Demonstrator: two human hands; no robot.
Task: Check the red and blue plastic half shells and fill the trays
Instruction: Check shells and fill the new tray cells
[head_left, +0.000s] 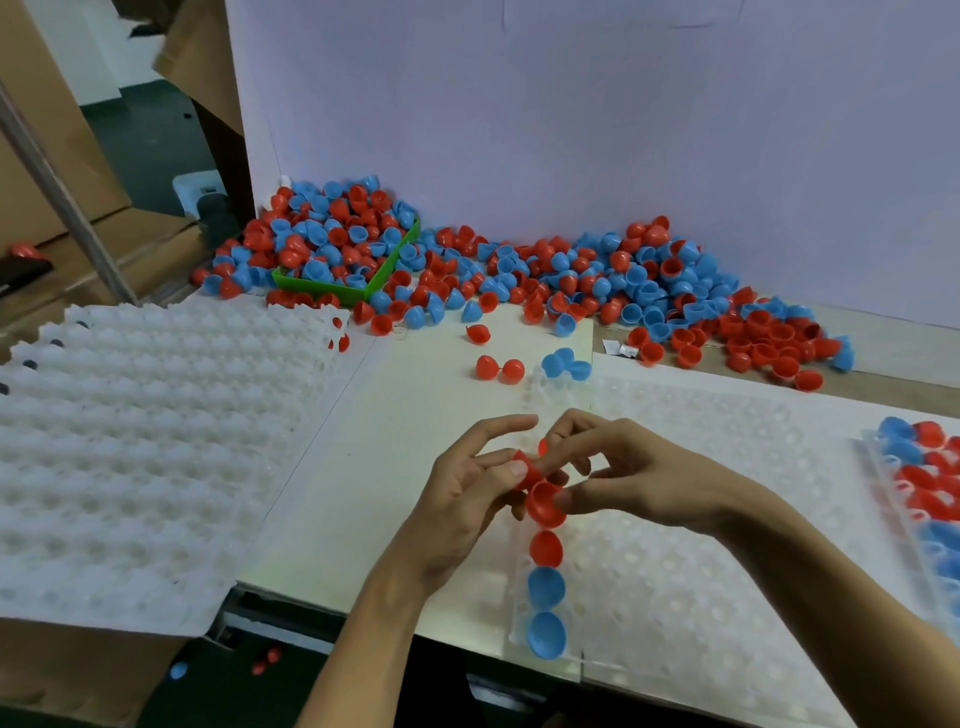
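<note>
both hands (470, 486) (631, 475) pinch red half shells (543, 501) above the clear tray (675, 597).

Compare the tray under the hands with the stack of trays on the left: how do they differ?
The tray under the hands is clear, lies single, and holds one red shell and two blue shells in its left column. The stack of trays on the left is white, several layers deep, and its top pockets hold nothing. Both have the same grid of round pockets.
</note>
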